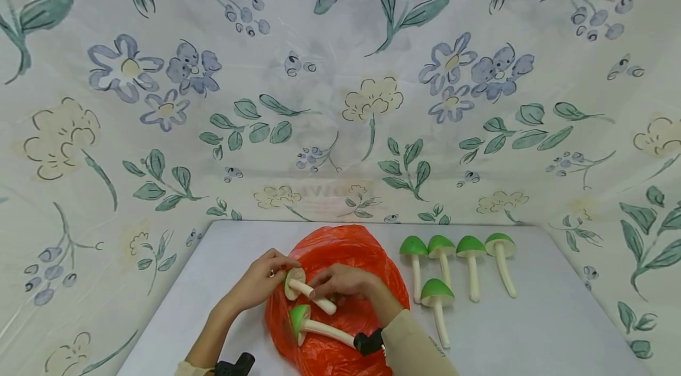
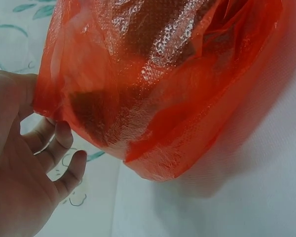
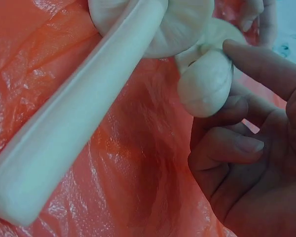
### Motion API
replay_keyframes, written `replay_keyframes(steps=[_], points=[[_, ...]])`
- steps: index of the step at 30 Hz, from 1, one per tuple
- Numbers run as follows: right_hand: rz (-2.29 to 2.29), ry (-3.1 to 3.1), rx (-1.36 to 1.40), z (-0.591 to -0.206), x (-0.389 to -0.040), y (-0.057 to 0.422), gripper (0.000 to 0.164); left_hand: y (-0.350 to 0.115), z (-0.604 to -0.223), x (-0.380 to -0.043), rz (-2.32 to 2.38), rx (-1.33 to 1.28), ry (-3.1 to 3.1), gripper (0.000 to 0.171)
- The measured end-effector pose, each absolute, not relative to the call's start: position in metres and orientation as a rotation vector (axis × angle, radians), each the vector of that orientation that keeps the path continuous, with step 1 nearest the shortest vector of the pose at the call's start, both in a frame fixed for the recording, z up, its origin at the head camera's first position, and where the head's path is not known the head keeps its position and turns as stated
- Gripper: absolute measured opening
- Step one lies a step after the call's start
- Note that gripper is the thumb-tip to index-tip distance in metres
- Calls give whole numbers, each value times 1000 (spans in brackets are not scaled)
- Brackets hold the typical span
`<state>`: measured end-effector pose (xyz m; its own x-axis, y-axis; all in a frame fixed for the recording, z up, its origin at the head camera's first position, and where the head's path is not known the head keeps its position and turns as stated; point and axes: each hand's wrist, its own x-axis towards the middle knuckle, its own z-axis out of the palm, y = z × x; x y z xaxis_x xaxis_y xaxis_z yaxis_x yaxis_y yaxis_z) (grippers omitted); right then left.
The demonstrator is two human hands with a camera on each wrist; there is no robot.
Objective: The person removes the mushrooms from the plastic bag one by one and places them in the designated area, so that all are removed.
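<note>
A red plastic bag lies spread on the table, its mouth facing the camera. My left hand pinches the bag's left edge between thumb and fingers; the other fingers are loosely bent in the left wrist view. Over the bag, my right hand pinches the pale stem of a toy mushroom between thumb and fingers. Its cap points left, close to my left hand. Below it, a second green-capped mushroom lies on the red plastic, its long stem large in the right wrist view.
Right of the bag, several more green-capped mushrooms lie on the white table. Four-cap row aside, one mushroom lies nearer to me. A floral cloth rises behind the table and along its sides.
</note>
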<state>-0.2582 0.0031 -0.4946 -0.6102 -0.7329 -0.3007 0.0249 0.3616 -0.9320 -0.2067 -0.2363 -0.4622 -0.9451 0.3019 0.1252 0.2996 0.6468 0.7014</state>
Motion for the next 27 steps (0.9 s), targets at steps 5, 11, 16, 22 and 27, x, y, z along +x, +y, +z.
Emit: replay_keyframes(steps=[5, 11, 16, 22, 27], points=[[-1323, 1861, -603, -494, -259, 7, 24, -235, -461, -207, 1206, 521, 2849, 29], [-1298, 1847, -640, -494, -260, 14, 26, -234, -461, -207, 1204, 480, 2861, 35], [-1285, 1814, -689, -495, -261, 20, 27, -233, -461, -208, 1201, 455, 2864, 35], [-1271, 1787, -720, -496, -262, 28, 27, -231, -461, -207, 1214, 443, 2853, 35], [-1275, 1773, -711, -494, -261, 35, 28, -230, -462, -206, 1227, 436, 2852, 35]])
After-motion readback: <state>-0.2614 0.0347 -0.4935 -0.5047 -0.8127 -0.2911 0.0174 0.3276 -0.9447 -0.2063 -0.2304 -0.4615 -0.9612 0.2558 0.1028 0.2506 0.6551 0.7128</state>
